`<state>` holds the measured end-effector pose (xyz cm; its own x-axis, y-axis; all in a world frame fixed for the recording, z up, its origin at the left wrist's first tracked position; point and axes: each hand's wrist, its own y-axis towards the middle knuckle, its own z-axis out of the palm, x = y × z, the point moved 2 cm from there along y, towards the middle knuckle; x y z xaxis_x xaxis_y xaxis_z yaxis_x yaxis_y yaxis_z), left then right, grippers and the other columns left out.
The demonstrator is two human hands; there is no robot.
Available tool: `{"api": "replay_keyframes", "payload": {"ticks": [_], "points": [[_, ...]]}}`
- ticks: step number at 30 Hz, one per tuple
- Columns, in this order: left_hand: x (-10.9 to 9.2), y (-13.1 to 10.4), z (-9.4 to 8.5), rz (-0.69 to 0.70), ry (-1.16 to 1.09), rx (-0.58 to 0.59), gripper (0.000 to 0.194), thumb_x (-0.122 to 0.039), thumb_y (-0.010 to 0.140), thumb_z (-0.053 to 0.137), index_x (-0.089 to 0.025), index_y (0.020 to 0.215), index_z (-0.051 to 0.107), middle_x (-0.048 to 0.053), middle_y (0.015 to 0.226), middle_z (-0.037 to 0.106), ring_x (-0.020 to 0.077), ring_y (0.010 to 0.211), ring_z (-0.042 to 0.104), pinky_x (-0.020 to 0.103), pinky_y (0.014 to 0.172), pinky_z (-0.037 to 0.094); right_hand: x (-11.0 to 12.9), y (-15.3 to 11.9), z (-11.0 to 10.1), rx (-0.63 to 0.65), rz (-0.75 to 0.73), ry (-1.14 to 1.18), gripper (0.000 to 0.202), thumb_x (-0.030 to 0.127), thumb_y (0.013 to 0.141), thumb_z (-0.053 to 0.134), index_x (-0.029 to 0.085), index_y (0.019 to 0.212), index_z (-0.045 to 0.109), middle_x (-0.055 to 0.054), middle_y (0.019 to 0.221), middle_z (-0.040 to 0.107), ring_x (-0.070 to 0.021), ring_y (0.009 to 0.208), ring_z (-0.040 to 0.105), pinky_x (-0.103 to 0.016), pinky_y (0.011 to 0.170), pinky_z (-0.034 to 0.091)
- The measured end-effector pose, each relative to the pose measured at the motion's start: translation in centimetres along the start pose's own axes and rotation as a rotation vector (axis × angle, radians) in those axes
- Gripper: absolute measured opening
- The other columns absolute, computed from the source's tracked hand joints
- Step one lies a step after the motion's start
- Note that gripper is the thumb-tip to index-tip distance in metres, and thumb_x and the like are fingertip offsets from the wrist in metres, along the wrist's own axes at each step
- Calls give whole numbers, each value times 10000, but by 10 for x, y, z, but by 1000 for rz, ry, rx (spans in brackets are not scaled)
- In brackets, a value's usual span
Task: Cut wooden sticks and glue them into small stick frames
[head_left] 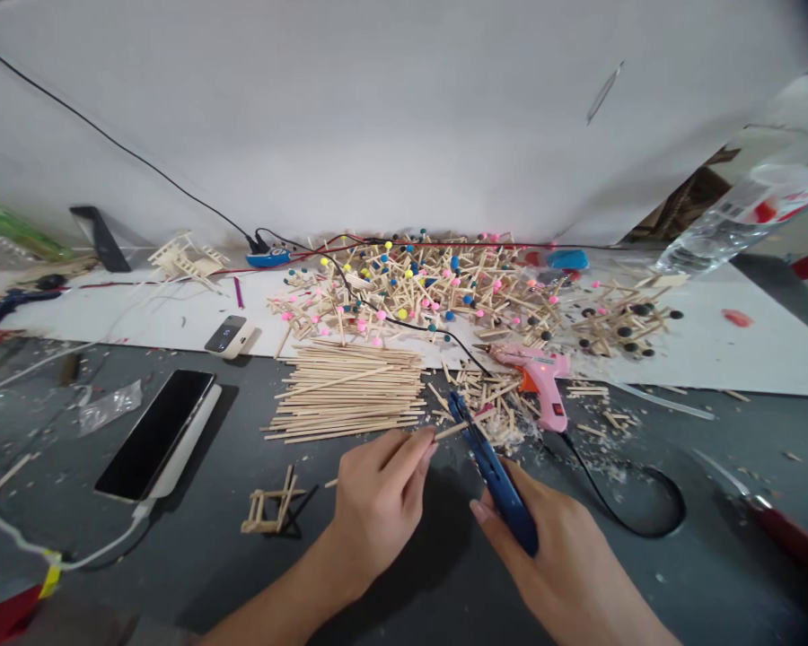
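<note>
My left hand pinches a thin wooden stick, whose far end meets the jaws of a blue cutter. Wrapped around that cutter's handles is my right hand; whether its jaws are closed on the stick I cannot tell. A stack of long wooden sticks lies just beyond my left hand. To the left of that hand stands a small frame of glued sticks. Short cut stick pieces are scattered past the cutter, beside a pink glue gun.
A heap of stick pieces with coloured balls runs along the wall. At left are a phone with a white cable and a small display device. A red-handled knife and a tilted water bottle are at right.
</note>
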<state>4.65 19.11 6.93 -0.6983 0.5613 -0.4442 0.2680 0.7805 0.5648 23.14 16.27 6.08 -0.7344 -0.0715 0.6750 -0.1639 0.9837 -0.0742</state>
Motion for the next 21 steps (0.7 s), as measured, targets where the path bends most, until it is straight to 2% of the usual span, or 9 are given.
{"api": "replay_keyframes", "payload": {"ticks": [8, 14, 21], "points": [[-2, -5, 2, -12, 52, 50, 253, -75, 894, 555, -154, 1116, 644, 48, 781, 696, 119, 653, 639, 219, 619, 465, 3, -3, 5, 33, -35, -40, 345, 382, 918, 451, 181, 1140, 621, -125, 968, 733, -271, 820, 720, -350, 674, 566], [-4, -5, 2, -24, 88, 82, 247, -94, 914, 524, -162, 1122, 639, 34, 742, 669, 112, 610, 604, 222, 575, 421, 1, -1, 8, 46, -18, -39, 369, 401, 917, 457, 172, 1147, 631, -137, 968, 739, -277, 816, 723, -359, 681, 573], [-2, -4, 4, -52, 85, 89, 241, -102, 916, 523, -169, 1114, 644, 31, 758, 675, 111, 624, 627, 217, 591, 438, 3, 1, 5, 30, -4, 38, 369, 427, 896, 501, 177, 1112, 666, -113, 867, 744, -254, 727, 712, -325, 629, 562]]}}
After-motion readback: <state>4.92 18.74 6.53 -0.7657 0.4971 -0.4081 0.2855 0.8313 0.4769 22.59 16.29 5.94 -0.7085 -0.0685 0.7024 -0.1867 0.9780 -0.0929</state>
